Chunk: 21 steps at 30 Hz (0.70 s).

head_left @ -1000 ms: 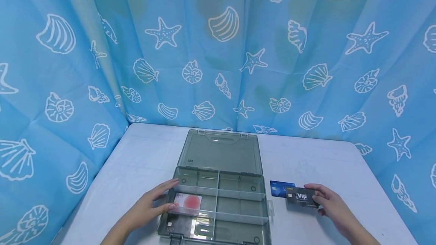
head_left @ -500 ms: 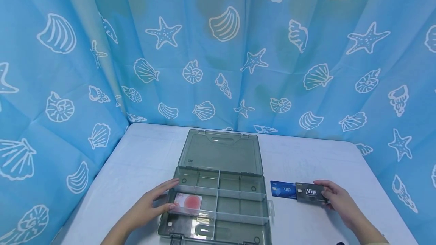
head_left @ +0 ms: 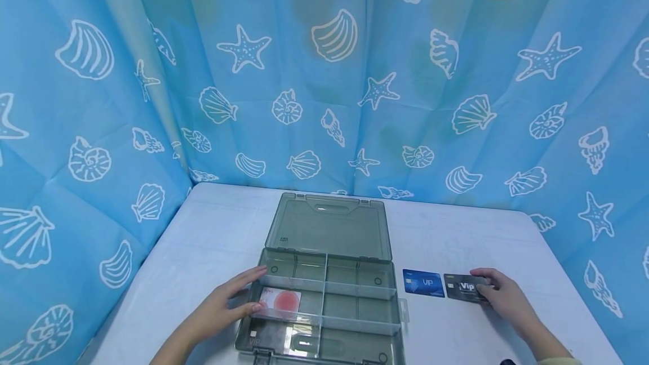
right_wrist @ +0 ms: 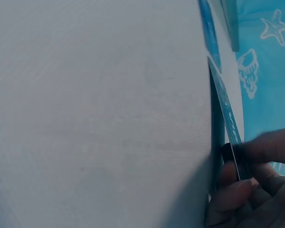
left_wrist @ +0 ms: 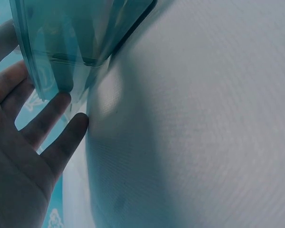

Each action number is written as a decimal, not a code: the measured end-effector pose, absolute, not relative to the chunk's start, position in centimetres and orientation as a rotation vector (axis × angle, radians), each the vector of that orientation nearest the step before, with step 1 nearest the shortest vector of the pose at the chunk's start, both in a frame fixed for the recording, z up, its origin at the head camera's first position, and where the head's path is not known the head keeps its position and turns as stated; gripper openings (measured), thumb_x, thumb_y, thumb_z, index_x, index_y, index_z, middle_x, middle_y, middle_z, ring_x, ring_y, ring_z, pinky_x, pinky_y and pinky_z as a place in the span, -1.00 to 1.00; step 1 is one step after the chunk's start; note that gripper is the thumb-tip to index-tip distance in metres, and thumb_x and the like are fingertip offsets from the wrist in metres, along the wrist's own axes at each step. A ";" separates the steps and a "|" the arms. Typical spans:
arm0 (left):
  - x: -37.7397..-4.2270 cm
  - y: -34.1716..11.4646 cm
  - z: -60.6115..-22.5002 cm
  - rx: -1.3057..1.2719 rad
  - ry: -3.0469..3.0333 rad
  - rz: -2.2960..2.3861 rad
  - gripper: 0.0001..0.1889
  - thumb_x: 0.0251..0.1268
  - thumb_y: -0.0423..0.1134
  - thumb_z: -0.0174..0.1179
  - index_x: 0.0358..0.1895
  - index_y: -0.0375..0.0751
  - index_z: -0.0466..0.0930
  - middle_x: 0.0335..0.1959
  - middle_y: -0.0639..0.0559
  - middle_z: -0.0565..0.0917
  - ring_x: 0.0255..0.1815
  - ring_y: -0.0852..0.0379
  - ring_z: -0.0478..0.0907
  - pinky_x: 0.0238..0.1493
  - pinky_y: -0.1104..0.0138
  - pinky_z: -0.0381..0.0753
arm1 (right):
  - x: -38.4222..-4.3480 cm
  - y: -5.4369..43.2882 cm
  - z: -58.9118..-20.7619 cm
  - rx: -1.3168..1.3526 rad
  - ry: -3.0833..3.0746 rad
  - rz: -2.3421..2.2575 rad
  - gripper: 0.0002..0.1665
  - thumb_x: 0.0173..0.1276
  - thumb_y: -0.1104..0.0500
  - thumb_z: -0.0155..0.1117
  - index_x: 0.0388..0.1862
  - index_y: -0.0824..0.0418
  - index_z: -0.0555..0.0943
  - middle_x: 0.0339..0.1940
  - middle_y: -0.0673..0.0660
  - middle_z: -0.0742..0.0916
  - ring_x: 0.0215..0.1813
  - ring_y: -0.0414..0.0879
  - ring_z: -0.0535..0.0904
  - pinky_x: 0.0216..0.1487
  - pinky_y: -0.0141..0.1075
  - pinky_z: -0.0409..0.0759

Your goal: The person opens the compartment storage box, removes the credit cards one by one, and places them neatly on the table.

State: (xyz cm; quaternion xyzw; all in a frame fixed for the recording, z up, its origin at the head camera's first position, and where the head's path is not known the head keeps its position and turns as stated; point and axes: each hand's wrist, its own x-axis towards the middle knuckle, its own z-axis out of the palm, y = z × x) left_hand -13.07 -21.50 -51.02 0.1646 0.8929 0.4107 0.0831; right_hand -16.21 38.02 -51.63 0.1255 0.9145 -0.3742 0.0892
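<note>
My right hand (head_left: pixel 507 300) pinches the right end of a black VIP card (head_left: pixel 458 287), thumb on its face. In the right wrist view that card (right_wrist: pixel 228 114) tilts up from the tabletop at the held end. Just left of it lies a blue VIP card (head_left: pixel 425 283), with a narrow gap between them. At the left wall of a grey see-through divided box (head_left: pixel 362 307) rests my left hand (head_left: pixel 228 303), fingers spread and thumb at the rim. Inside the box, a white card with a red circle (head_left: pixel 279 301) lies in the middle left compartment, and a dark VIP card (head_left: pixel 266 335) in the front left one.
The box's lid (head_left: pixel 329 227) is folded back flat behind it. A clear latch tab (head_left: pixel 404 310) sticks out on the right side. A white cloth (head_left: pixel 466 235) covers the table, and a blue shell-print curtain (head_left: pixel 324 89) stands behind and at both sides.
My right hand has slid the black card rightward, off the blue card it overlapped, and lowered it beside that card. The left hand and the box have stayed put.
</note>
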 end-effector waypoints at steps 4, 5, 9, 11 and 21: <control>-13.1 -21.5 -51.0 0.493 2.667 1.222 -0.26 0.32 0.14 0.33 0.52 0.07 0.36 0.55 0.00 0.33 0.56 -0.25 0.19 0.45 -0.26 0.29 | -16.3 37.6 -51.6 0.346 2.817 -0.980 -0.41 0.43 0.07 0.25 0.32 0.39 0.47 0.16 0.50 0.59 0.02 0.22 0.55 -0.08 0.03 0.60; -13.1 -21.5 -51.1 0.495 2.668 1.222 -0.26 0.32 0.14 0.33 0.52 0.07 0.36 0.55 0.00 0.33 0.56 -0.25 0.19 0.45 -0.26 0.29 | -16.3 37.5 -51.6 0.341 2.835 -0.955 -0.40 0.43 0.04 0.27 0.30 0.38 0.48 0.15 0.49 0.60 -0.01 0.21 0.56 -0.11 0.02 0.60; -13.1 -21.5 -51.1 0.495 2.664 1.228 -0.27 0.32 0.13 0.33 0.52 0.07 0.36 0.56 0.00 0.33 0.56 -0.25 0.19 0.45 -0.26 0.28 | -16.1 37.3 -51.8 0.319 2.903 -0.870 -0.39 0.42 -0.04 0.34 0.25 0.35 0.53 0.10 0.47 0.63 -0.09 0.17 0.59 -0.19 -0.01 0.59; -13.1 -21.5 -51.0 0.491 2.663 1.228 -0.27 0.32 0.13 0.33 0.52 0.07 0.36 0.55 0.00 0.33 0.56 -0.25 0.19 0.45 -0.26 0.28 | -16.1 37.2 -51.8 0.313 2.926 -0.841 -0.41 0.41 -0.02 0.35 0.24 0.35 0.55 0.09 0.47 0.63 -0.09 0.19 0.59 -0.18 0.03 0.60; -13.0 -21.5 -50.9 0.500 2.657 1.239 -0.27 0.33 0.12 0.33 0.52 0.05 0.36 0.55 -0.02 0.34 0.56 -0.26 0.19 0.45 -0.27 0.28 | -16.0 36.9 -52.3 0.347 2.984 -0.788 -0.50 0.36 0.12 0.41 0.17 0.39 0.61 0.14 0.49 0.49 0.00 0.27 0.55 -0.03 0.14 0.62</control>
